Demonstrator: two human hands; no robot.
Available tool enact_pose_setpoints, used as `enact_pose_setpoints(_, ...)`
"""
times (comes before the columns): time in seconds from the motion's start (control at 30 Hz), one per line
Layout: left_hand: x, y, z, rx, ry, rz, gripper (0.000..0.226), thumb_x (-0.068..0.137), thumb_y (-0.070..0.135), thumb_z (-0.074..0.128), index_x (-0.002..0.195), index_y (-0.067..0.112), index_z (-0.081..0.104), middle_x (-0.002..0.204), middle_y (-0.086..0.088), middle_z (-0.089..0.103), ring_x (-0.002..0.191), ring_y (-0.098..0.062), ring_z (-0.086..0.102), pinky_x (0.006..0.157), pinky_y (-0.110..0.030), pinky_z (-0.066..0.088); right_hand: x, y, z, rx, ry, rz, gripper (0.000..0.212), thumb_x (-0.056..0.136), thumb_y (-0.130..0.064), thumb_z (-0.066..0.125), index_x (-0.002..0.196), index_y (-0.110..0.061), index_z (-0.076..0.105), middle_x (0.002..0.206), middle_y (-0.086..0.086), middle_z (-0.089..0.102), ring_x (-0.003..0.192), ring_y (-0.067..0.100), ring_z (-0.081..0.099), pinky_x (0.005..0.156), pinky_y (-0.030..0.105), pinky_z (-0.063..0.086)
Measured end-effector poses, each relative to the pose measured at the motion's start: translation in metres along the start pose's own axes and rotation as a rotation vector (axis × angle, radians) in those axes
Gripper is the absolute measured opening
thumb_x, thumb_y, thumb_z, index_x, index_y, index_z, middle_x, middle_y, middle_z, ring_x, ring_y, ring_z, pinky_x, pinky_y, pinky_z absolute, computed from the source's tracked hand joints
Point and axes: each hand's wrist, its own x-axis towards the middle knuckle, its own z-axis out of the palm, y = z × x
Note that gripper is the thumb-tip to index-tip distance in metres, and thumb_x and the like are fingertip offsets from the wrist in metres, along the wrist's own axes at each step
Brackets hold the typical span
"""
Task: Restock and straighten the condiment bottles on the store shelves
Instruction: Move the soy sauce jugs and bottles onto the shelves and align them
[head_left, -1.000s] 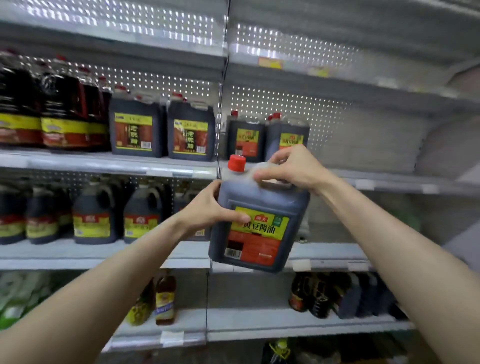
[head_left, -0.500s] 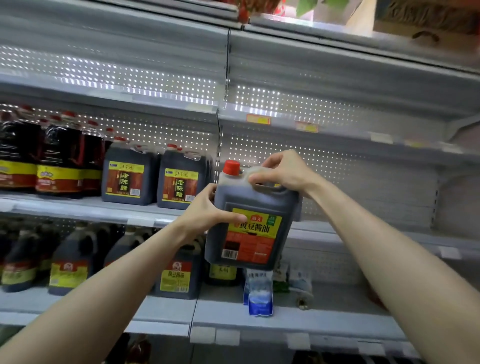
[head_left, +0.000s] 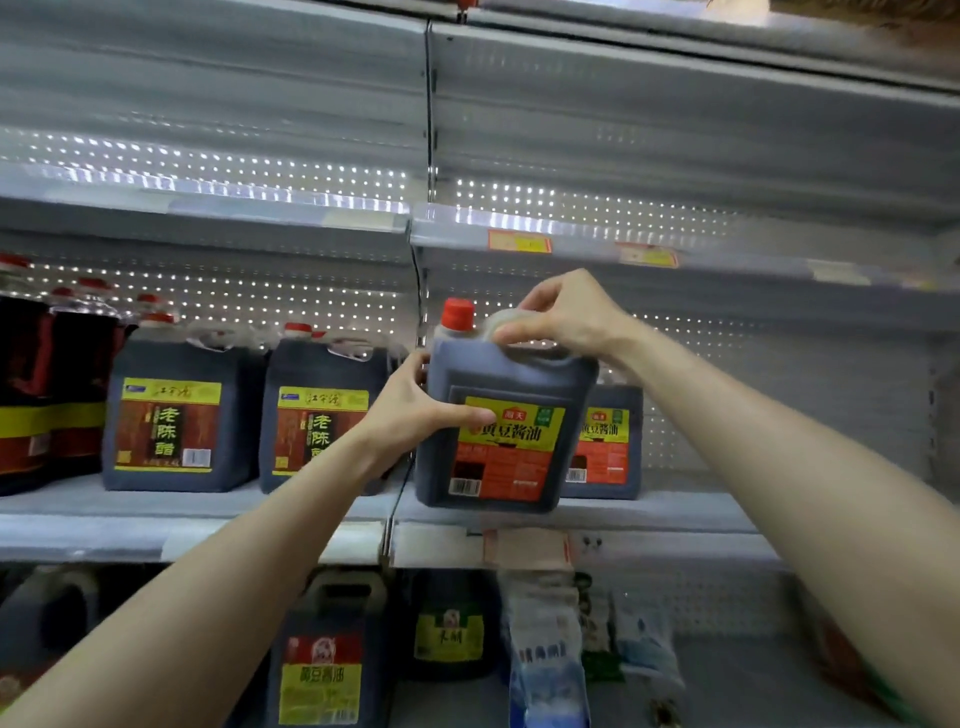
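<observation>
You have lifted the soy sauce jug (head_left: 506, 431) since a moment ago: it hung below the middle shelf (head_left: 649, 512), and now its base is level with that shelf's front edge. Whether it rests there, I cannot tell. Your right hand (head_left: 563, 317) curls round the top of the jug, beside its one red cap (head_left: 457, 314). Your left hand (head_left: 410, 410) grips the jug's left side, thumb laid across the yellow and red label.

One matching jug (head_left: 605, 441) stands on the shelf just behind and to the right. To the left are two vinegar jugs (head_left: 174, 415) (head_left: 317, 421) side by side, then dark red-capped bottles (head_left: 78, 374) too blurred to count. Two lower jugs (head_left: 322, 660) (head_left: 449, 629) with yellow labels show on the shelf below, beside some bags (head_left: 545, 649).
</observation>
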Motion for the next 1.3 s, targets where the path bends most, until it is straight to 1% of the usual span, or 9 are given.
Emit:
enact_pose_setpoints(0.13,0.038,-0.033,-0.004,-0.003,-0.037,-0.006,0.088,0.057,0.017,0.09,0.132,0.019,0.044,0.116,0.001,0.065,0.101,-0.014,0.067,0.087,-0.034,0.055,0.032,0.03,0.019,-0.004,0.028,0.032,0.037,0.066,-0.036,0.086,0.087,-0.008,0.073,0.084,0.002,0.07,0.076,0.011,0.06,0.065,0.024,0.046)
enact_pose_setpoints(0.5,0.092,-0.089,0.0,-0.042,-0.068,-0.067,0.094,0.046,0.028,0.095,0.127,0.019,0.047,0.114,-0.003,0.067,0.099,-0.018,0.069,0.088,-0.041,0.056,0.081,0.082,0.046,0.0,0.008,0.098,0.043,0.064,-0.035,0.088,0.089,-0.005,0.072,0.081,0.001,0.068,0.076,0.013,0.061,0.066,0.028,0.049)
enact_pose_setpoints(0.63,0.095,-0.099,0.0,-0.041,-0.056,-0.093,0.105,0.041,0.038,0.094,0.131,0.018,0.045,0.116,-0.002,0.066,0.1,-0.018,0.069,0.088,-0.041,0.056,0.088,0.092,0.055,0.035,0.004,0.14,0.041,0.063,-0.033,0.089,0.087,-0.005,0.072,0.072,-0.001,0.066,0.064,0.008,0.058,0.054,0.018,0.042)
enact_pose_setpoints(0.73,0.095,-0.104,0.001,-0.05,-0.057,-0.109,0.098,0.051,0.031,0.094,0.133,0.018,0.043,0.115,-0.004,0.067,0.098,-0.018,0.07,0.084,-0.038,0.058,0.092,0.096,0.06,0.068,0.007,0.143,0.033,0.065,-0.031,0.088,0.082,-0.01,0.07,0.071,-0.004,0.064,0.064,0.005,0.057,0.047,0.011,0.039)
enact_pose_setpoints(0.8,0.095,-0.106,0.0,-0.062,-0.058,-0.119,0.093,0.054,0.028,0.09,0.133,0.019,0.043,0.114,-0.005,0.067,0.096,-0.018,0.07,0.084,-0.039,0.058,0.094,0.097,0.064,0.088,0.009,0.148,0.028,0.067,-0.031,0.087,0.077,-0.015,0.067,0.072,-0.005,0.065,0.065,0.005,0.058,0.05,0.011,0.042)
enact_pose_setpoints(0.93,0.097,-0.113,0.0,-0.065,-0.046,-0.147,0.097,0.052,0.032,0.089,0.135,0.017,0.041,0.113,-0.005,0.068,0.095,-0.019,0.071,0.086,-0.042,0.057,0.095,0.105,0.072,0.118,0.015,0.135,0.022,0.072,-0.029,0.084,0.075,-0.018,0.065,0.077,-0.006,0.066,0.072,0.005,0.06,0.066,0.017,0.048)
enact_pose_setpoints(1.03,0.099,-0.117,-0.001,-0.056,-0.03,-0.172,0.102,0.05,0.036,0.09,0.137,0.016,0.041,0.112,-0.005,0.069,0.093,-0.019,0.072,0.085,-0.04,0.058,0.094,0.114,0.074,0.198,0.033,0.127,0.018,0.079,-0.029,0.079,0.087,-0.017,0.069,0.083,-0.008,0.067,0.081,0.005,0.061,0.069,0.014,0.045)
enact_pose_setpoints(1.2,0.103,-0.122,0.003,-0.085,0.012,-0.197,0.112,0.045,0.048,0.088,0.141,0.016,0.04,0.116,-0.008,0.067,0.095,-0.022,0.071,0.087,-0.045,0.057,0.087,0.129,0.08,0.287,0.054,0.164,0.048,0.084,-0.034,0.073,0.124,-0.008,0.061,0.12,0.001,0.065,0.111,0.014,0.058,0.089,0.021,0.041)
enact_pose_setpoints(1.3,0.101,-0.121,0.006,-0.074,0.024,-0.196,0.102,0.053,0.046,0.081,0.141,0.016,0.039,0.115,-0.006,0.066,0.096,-0.02,0.07,0.085,-0.04,0.058,0.078,0.134,0.084,0.296,0.077,0.184,0.06,0.087,-0.036,0.069,0.139,-0.013,0.049,0.137,0.0,0.054,0.127,0.016,0.049,0.098,0.023,0.036)
